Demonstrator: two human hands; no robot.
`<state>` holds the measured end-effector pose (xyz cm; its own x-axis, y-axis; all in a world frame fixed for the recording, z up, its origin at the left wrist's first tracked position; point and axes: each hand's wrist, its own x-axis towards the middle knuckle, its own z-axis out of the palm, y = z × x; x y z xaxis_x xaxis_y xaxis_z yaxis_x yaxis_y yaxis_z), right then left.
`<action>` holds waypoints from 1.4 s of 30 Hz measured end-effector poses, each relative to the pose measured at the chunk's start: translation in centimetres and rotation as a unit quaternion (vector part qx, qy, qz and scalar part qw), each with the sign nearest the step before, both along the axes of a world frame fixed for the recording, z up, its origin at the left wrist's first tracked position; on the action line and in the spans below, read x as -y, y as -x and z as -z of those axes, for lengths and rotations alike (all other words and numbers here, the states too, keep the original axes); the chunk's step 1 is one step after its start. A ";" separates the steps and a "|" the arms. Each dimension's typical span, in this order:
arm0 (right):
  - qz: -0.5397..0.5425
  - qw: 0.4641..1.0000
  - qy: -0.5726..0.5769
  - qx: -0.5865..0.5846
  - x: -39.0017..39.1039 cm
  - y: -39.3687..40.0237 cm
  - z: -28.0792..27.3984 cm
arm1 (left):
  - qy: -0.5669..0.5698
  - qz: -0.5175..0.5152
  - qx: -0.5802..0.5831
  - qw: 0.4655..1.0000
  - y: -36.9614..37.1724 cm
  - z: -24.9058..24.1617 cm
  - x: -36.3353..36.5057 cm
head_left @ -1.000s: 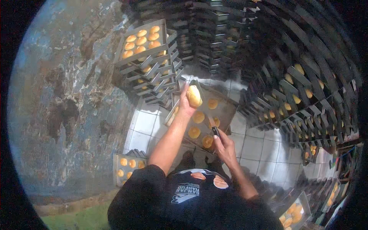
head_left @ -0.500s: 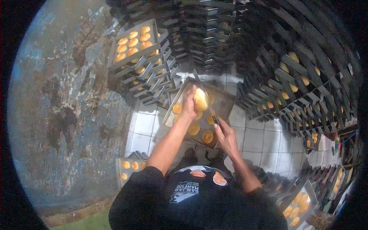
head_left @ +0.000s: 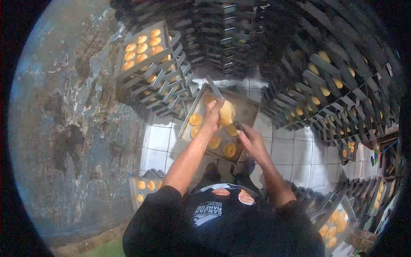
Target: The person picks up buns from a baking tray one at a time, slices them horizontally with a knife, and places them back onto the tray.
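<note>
My left hand [head_left: 211, 116] is closed around a round golden bun [head_left: 227, 113], held above a baking tray. In my right hand [head_left: 253, 143] I grip the dark handle of a long knife [head_left: 214, 88]. The knife's blade runs across the bun, its middle hidden there, and its tip sticks out on the far side past my left fingers. Below both hands, the metal baking tray [head_left: 249, 112] carries several more round buns [head_left: 230, 149], some partly covered by my hands.
At the left stands a stack of trays, with buns on its top tray [head_left: 142, 49]. Tall stacks of dark trays [head_left: 317, 96] rise at the back and right. Another bun tray [head_left: 338, 222] sits at the lower right. A stained wall [head_left: 72, 128] fills the left side; white tiles [head_left: 282, 152] cover the floor.
The knife has moved across the bun, its tip now farther out on the far side. My right hand has come closer to the bun, and the bun has turned slightly.
</note>
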<state>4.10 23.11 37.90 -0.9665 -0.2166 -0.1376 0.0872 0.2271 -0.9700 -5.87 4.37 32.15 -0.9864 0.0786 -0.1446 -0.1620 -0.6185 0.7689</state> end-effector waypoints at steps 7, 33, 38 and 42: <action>-0.007 0.991 -0.080 -0.106 -2.7 -3.5 2.4 | 0.087 -0.016 -0.010 0.996 2.4 -1.2 3.3; 0.004 0.976 -0.122 0.181 -7.8 -1.4 19.4 | 0.075 -0.037 0.206 0.975 6.7 17.9 -6.7; 0.041 0.936 -0.101 0.333 -15.0 -9.5 18.7 | 0.027 0.004 0.259 0.965 10.2 29.6 -8.3; 0.016 0.961 -0.173 0.214 -19.7 -17.8 25.0 | 0.241 -0.059 0.237 0.939 12.4 30.3 -9.8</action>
<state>21.85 42.76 12.87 -0.8107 -0.0580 -0.5826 0.4738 0.5198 -0.7109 -18.25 14.15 1.82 -0.8004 -0.2133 -0.5602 -0.5088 -0.2523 0.8231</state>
